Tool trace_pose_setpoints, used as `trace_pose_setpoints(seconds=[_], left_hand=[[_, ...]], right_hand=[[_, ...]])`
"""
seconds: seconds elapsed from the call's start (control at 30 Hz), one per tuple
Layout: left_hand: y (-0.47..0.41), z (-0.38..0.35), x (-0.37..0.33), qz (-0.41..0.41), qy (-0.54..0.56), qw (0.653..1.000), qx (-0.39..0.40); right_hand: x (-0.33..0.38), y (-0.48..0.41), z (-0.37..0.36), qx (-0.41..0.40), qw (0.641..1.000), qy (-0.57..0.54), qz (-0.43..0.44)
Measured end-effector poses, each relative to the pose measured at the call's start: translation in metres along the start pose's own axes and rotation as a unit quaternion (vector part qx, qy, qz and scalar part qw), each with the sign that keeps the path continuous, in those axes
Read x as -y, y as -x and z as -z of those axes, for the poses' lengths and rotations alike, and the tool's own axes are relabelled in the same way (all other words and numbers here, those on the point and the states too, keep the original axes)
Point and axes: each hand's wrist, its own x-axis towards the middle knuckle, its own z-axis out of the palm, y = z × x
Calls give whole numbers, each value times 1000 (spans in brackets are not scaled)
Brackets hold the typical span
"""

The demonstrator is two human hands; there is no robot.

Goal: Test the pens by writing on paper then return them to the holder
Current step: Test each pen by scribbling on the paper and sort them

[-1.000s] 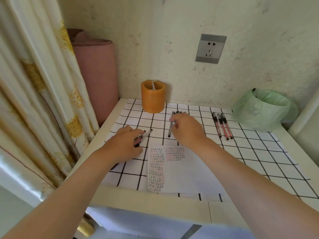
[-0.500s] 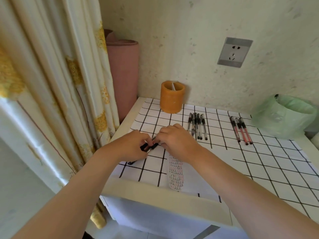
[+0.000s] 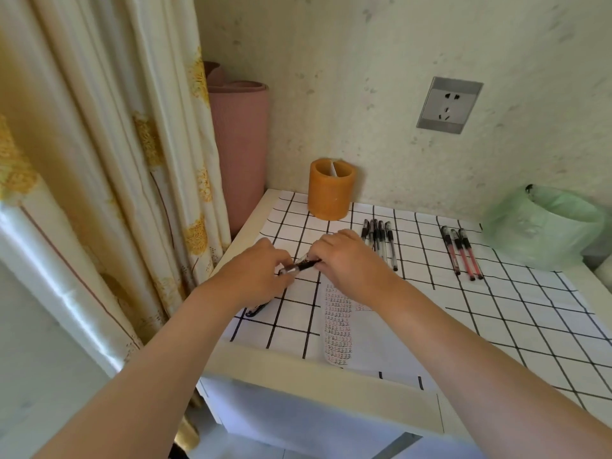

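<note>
Pen [image 3: 301, 266] between left hand [image 3: 256, 270], right hand [image 3: 347, 260]

I take this for a room in a home: a flowered curtain [image 3: 99, 193] hangs at the left, a rolled pink mat [image 3: 238, 144] stands in the corner, and a small table [image 3: 314, 379] sits against a speckled plaster wall [image 3: 364, 77] with a socket [image 3: 448, 106].

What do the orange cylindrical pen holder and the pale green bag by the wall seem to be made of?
The orange cylindrical pen holder looks like matte plastic or rubber, though I cannot be sure: its wall is dull, smooth and thick-rimmed. The pale green bag looks like thin plastic film: it is translucent and wrinkled.
</note>
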Motion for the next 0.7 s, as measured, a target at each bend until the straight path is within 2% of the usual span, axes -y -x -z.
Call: trace_pose_setpoints(seconds=[0.07, 0.13, 0.33, 0.57, 0.7], left_hand=[[-1, 0, -7, -32, 13, 998, -59], [-3, 0, -16, -58, 27, 995, -77], [-9, -12, -44, -70, 62, 992, -90], [-17, -21, -71, -106, 115, 985, -70], [-25, -26, -83, -105, 135, 984, -51]], right_hand=[[-3, 5, 10, -13, 999, -30, -25], [-6, 12, 18, -3, 997, -62, -53], [-14, 31, 31, 56, 991, -93, -79], [-37, 51, 43, 59, 979, -144, -134], [-40, 60, 42, 53, 981, -115, -145]])
